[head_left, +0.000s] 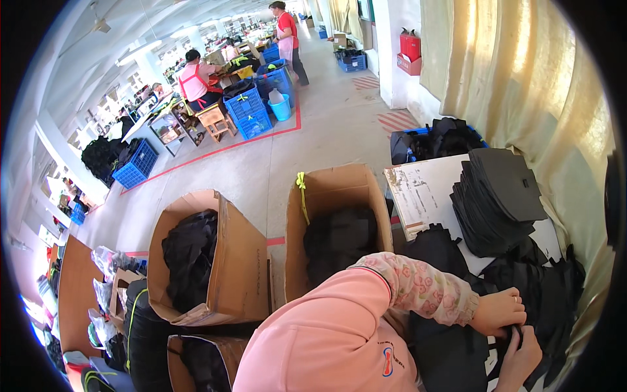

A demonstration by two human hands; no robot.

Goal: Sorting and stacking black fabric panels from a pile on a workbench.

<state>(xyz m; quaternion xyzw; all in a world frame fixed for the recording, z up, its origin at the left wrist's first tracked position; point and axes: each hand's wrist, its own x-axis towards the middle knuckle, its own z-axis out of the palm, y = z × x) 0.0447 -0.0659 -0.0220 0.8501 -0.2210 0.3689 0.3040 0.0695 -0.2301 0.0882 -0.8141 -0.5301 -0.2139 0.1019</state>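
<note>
My left hand [501,311], reaching out of a floral sleeve, pinches the edge of a black fabric piece [508,345] on the table at the lower right. Close against it, my right hand [523,358] has its fingers closed on the same piece, which the fingers partly hide. More black fabric pieces [450,356] lie under and left of the hands. Beyond the hands, a tall stack of black flat panels [499,202] stands on a white board [418,189].
Two open cardboard boxes [241,261] with black fabric pieces stand left of the table. A blue crate [483,138] of black items sits behind the board, beside a curtain [529,72]. Farther off are two people [287,39] and blue crates [248,114].
</note>
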